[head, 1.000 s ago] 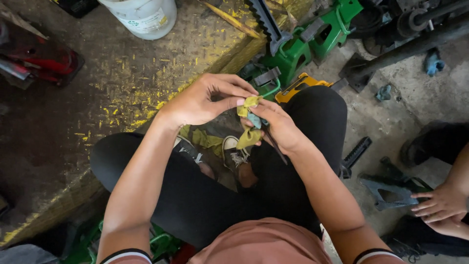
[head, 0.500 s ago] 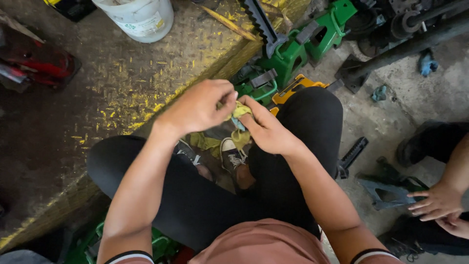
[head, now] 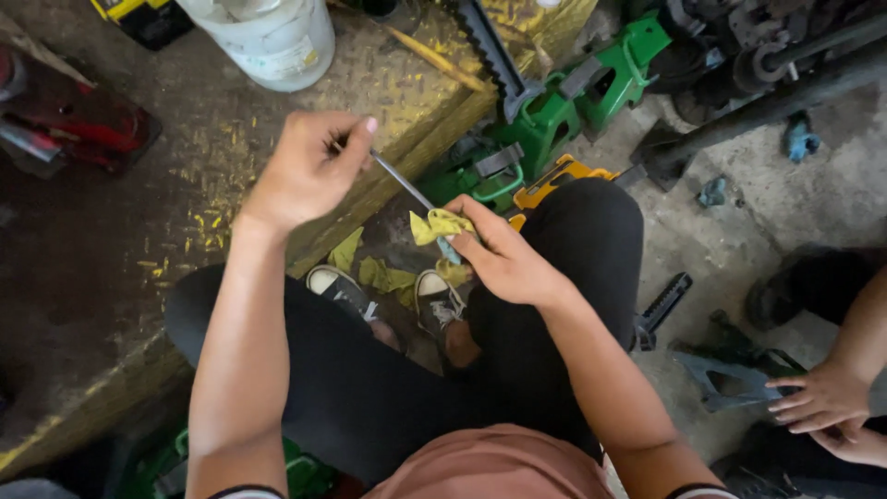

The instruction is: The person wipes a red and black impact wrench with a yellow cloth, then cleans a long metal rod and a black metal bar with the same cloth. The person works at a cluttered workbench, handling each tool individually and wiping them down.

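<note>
The left hand (head: 309,171), pressed against the right half a second ago, has drawn up and away, pulling a thin metal rod (head: 403,183) out through the yellow rag (head: 440,225). It stays clamped on the rod's upper end; the right hand (head: 504,261) pinches the rag around the lower end, above the sneakers (head: 434,298). A steady, straight pull with firm rag pressure would likely wipe it cleanest. A co-worker's hand (head: 820,395) rests at far right.

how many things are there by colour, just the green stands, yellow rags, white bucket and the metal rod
green stands: 2
yellow rags: 2, one in the right hand at, one by the shoes
white bucket: 1
metal rod, held by the left hand: 1
total: 6
</note>
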